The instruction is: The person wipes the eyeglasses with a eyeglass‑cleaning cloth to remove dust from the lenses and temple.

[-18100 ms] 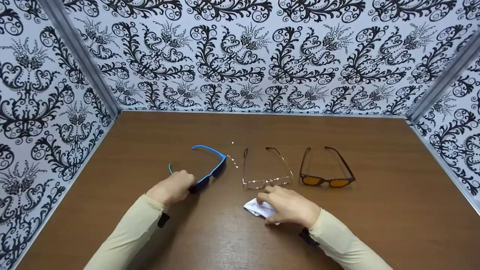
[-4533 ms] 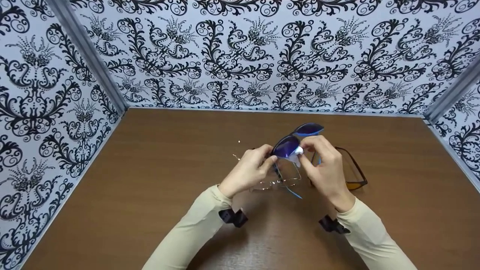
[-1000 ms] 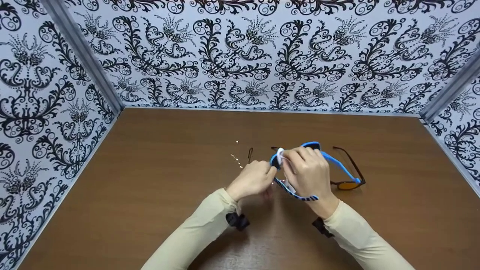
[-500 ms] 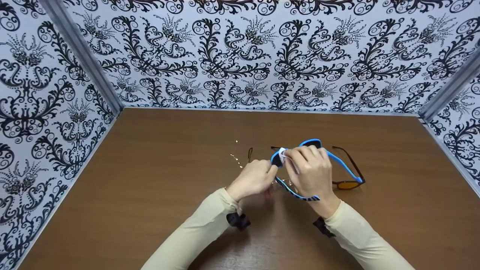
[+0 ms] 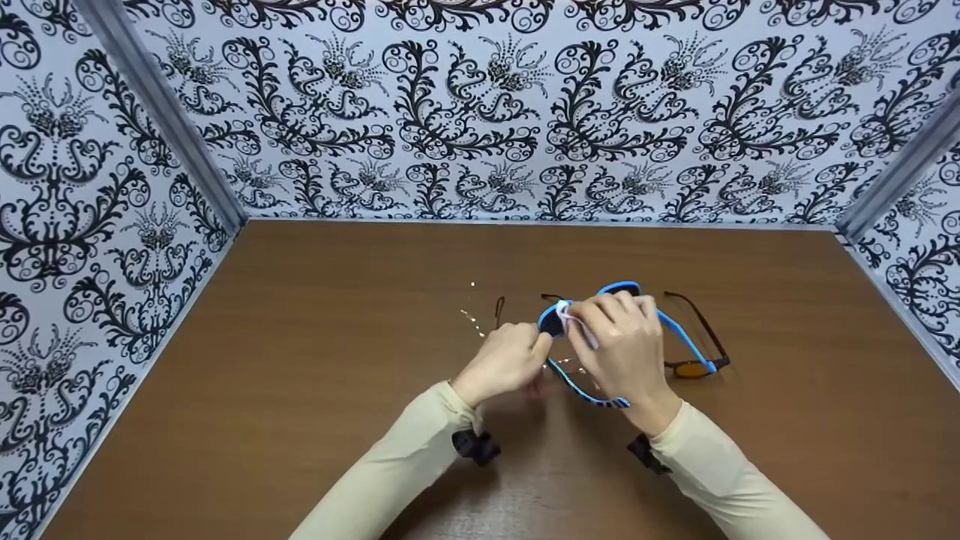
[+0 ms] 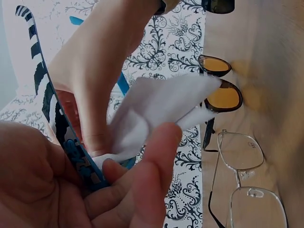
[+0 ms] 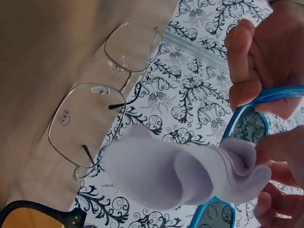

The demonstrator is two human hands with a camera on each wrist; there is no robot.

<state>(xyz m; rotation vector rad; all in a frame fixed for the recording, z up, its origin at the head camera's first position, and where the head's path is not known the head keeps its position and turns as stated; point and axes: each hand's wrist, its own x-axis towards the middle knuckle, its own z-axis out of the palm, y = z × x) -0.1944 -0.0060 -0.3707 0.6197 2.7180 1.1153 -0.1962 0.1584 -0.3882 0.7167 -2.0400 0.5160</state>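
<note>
My left hand (image 5: 506, 361) grips the blue-framed sunglasses (image 5: 551, 322) at one hinge corner, above the table. My right hand (image 5: 621, 341) pinches a white cloth (image 5: 562, 310) against the dark lens nearest my left hand. In the left wrist view the cloth (image 6: 152, 109) hangs from the right thumb (image 6: 95, 118), beside the striped temple arm (image 6: 52, 102). The right wrist view shows the cloth (image 7: 166, 173) loosely folded, with a tinted lens (image 7: 249, 126) behind it and the left hand (image 7: 268, 61) on the hinge. Part of the frame is hidden behind my right hand.
Thin metal-framed clear glasses (image 7: 88, 126) stand on the table below the hands. Orange-lensed dark glasses (image 5: 691, 370) lie to the right, partly covered. Small shiny specks (image 5: 472, 321) show left of them. Patterned walls (image 5: 480, 112) border the brown table (image 5: 337, 300).
Over the last second both hands keep their hold, and the sunglasses and cloth shift only slightly. Earlier, the sunglasses were raised with their lenses turned differently; before that, the cloth lay on the table.
</note>
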